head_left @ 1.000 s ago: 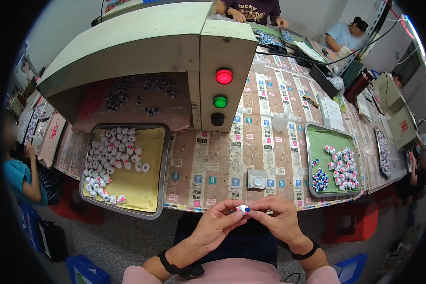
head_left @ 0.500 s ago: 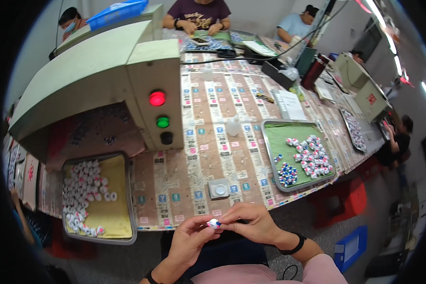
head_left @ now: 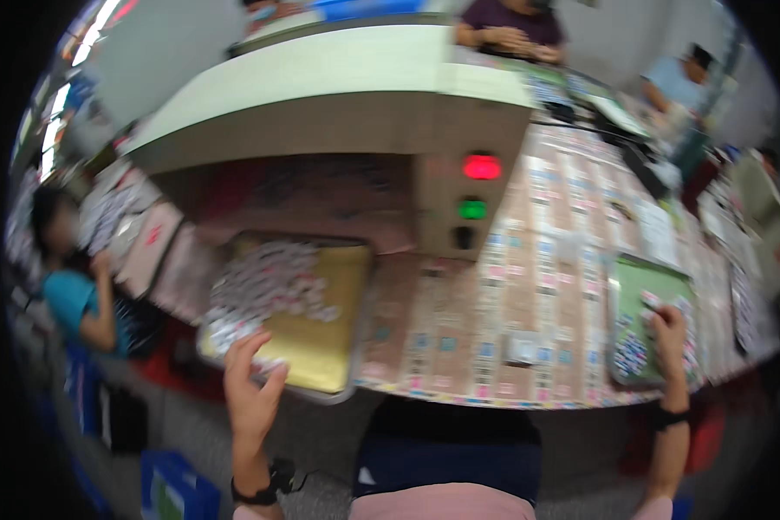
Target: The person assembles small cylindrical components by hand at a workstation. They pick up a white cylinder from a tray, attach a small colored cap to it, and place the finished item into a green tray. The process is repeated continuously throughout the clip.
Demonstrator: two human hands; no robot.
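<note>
Hovering: left hand [head_left: 253,397], fingers parted, nearer white pieces [head_left: 273,273], which lie just beyond its fingertips in yellow tray [head_left: 334,299]; right hand [head_left: 670,347] over green tray [head_left: 630,282], grasp blurred, can't tell.

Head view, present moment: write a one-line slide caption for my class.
Left hand open at the yellow-lined tray with its white pieces, right hand over the green-lined tray.
</note>
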